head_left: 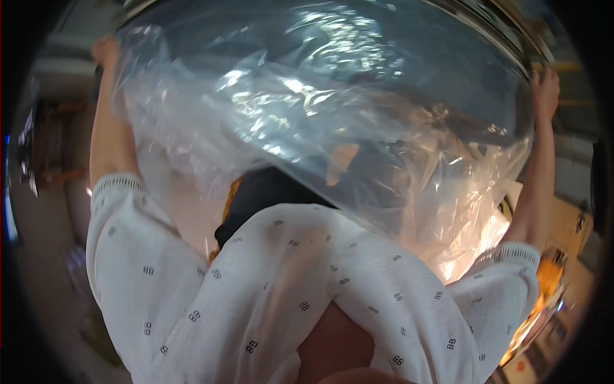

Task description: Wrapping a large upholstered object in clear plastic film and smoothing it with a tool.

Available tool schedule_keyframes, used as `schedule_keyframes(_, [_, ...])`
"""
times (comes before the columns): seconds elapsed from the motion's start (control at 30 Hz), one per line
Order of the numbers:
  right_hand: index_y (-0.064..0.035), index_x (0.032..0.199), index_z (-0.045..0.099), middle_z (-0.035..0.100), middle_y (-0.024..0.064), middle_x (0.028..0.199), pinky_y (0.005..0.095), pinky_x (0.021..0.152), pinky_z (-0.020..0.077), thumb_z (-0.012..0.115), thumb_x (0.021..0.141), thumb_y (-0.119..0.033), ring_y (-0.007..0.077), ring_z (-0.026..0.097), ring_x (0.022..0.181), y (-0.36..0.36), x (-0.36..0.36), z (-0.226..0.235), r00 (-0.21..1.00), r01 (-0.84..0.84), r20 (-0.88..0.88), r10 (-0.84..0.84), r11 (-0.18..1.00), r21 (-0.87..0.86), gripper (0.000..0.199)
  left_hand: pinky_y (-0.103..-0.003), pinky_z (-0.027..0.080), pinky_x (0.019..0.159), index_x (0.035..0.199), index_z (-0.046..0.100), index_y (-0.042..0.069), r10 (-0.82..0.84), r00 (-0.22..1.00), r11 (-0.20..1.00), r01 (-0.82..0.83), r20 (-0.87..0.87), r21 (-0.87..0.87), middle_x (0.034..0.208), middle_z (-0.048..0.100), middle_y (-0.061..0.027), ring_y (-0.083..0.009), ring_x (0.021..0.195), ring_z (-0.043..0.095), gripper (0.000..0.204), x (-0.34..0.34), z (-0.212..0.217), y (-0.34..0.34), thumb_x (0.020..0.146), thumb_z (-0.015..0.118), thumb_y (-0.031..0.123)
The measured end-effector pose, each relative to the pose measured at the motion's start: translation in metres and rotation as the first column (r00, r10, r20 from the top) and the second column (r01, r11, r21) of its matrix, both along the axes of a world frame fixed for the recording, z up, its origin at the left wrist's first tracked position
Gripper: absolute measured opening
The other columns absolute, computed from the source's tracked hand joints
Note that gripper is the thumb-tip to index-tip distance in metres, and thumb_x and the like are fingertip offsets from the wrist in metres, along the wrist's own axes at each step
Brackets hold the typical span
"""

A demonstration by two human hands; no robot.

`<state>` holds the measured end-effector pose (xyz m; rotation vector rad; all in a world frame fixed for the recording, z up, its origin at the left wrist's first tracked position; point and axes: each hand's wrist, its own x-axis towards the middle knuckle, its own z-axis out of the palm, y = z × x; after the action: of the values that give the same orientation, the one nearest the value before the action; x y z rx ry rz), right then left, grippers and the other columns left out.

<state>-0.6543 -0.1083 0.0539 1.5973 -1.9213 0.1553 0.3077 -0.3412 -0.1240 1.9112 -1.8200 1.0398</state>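
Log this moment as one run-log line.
left hand: grips bag edge | right hand: grips opposite edge | clear plastic bag: stretched wide between hands | dark item: beneath bag

Large clear plastic bag (332, 115) was stretched wide, glossy and crinkled, upper edge gripped at both far corners, lower part draping over white patterned shirt (288, 288).

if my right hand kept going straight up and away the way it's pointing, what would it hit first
Probably the curved metal rim just beyond it. The right hand already grips the edge of the clear plastic bag there, fingers up, so little lies between them. Depth is hard to judge in this fisheye view.
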Motion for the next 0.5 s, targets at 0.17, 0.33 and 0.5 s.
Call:
schedule_keyframes(0.17, [-0.0045,0.108,0.057,0.057,0.0028,0.095,0.0255,0.08,0.0408,0.051,0.088,-0.027,0.0093,0.052,0.082,0.079,0.236,0.035,-0.001,-0.799,0.995,-0.101,0.598,0.059,0.031,-0.04,0.046,0.061,0.081,0.062,0.002,0.067,0.841,0.961,-0.2,-0.536,-0.193,0.07,0.062,-0.0153,-0.028,0.067,0.06,0.026,0.049,0.052,0.035,0.072,0.059,0.027])
schedule_keyframes(0.33, [-0.0033,0.126,0.043,0.055,0.0112,0.112,0.0313,0.083,0.0437,0.057,0.085,-0.033,0.0214,0.057,0.094,0.177,0.34,-0.044,0.094,-0.989,0.687,-0.72,-0.15,-0.021,0.052,-0.042,0.046,0.068,0.101,0.053,-0.003,-0.183,0.583,0.93,-0.158,-0.792,-0.331,0.084,0.058,-0.0211,-0.0319,0.077,0.058,0.034,0.03,0.043,-0.001,0.077,0.055,0.021])
schedule_keyframes(0.5, [0.0022,0.109,0.049,0.057,0.0199,0.091,0.0414,0.078,0.0424,0.061,0.08,-0.021,0.0365,0.054,0.087,0.169,0.274,-0.092,0.818,-0.416,0.536,0.211,0.859,0.297,0.039,-0.045,0.045,0.068,0.112,0.049,-0.005,-0.155,0.434,0.946,-0.194,-0.888,-0.26,0.086,0.057,-0.0212,-0.0331,0.078,0.056,0.039,0.004,0.047,0.0,0.078,0.052,0.015])
